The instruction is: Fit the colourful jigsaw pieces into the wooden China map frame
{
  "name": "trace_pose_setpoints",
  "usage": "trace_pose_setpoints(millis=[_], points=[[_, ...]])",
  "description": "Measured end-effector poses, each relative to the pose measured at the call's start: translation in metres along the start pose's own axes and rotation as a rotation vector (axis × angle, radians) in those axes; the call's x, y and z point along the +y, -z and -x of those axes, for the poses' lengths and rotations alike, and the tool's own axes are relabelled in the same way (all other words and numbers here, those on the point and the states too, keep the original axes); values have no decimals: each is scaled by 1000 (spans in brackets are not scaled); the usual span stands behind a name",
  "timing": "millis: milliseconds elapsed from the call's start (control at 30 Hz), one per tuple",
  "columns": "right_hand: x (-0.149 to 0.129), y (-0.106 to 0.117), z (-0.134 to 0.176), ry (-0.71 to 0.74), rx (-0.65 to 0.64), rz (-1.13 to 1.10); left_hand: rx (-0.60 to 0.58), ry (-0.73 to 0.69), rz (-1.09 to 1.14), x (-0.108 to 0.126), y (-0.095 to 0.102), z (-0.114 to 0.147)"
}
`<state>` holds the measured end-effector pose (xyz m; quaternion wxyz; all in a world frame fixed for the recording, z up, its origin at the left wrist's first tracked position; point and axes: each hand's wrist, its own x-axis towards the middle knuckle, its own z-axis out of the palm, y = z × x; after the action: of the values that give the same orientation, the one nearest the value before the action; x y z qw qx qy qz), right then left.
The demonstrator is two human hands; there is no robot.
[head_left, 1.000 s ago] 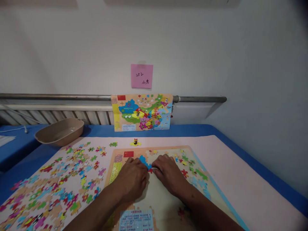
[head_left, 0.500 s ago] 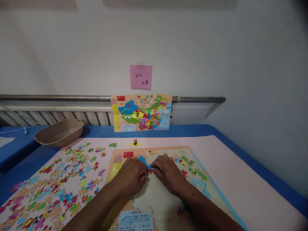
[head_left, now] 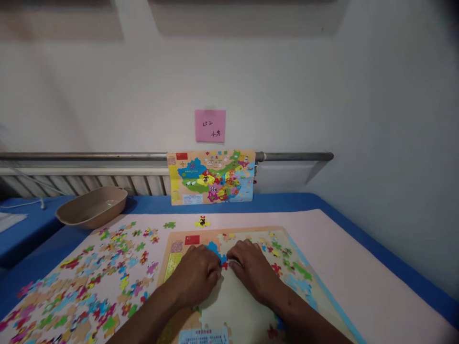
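A wooden puzzle board (head_left: 247,233) lies on the pale mat in front of me, partly filled. My left hand (head_left: 197,274) and my right hand (head_left: 253,270) both rest on the board, fingertips meeting at a cluster of blue puzzle pieces (head_left: 215,249) with a small red piece (head_left: 224,264) beside it. Both hands press down on these pieces; whether either one grips a piece is hidden by the fingers. Coloured pieces (head_left: 290,258) sit along the board's right side.
Several loose puzzle pieces (head_left: 89,277) are spread over the mat at left. A tan bowl (head_left: 91,206) stands at the back left. A reference map picture (head_left: 212,177) leans against the wall under a pink note (head_left: 210,125). The blue table edge runs along the right.
The view has tilted upward a little, so everything sits lower in the frame. Both hands stay together on the blue pieces, with barely any shift.
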<state>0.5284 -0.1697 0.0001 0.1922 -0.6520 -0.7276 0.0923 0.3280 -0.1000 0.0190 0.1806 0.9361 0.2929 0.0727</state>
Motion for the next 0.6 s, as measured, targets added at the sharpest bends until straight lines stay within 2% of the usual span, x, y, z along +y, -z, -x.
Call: trace_pose_setpoints(millis=[400,600], points=[[5,-5,1,8,38,-61,-35,-28,-94,11,-1,4],[6,-8,3,17,59,-67,8,11,-52,10,-3,0]])
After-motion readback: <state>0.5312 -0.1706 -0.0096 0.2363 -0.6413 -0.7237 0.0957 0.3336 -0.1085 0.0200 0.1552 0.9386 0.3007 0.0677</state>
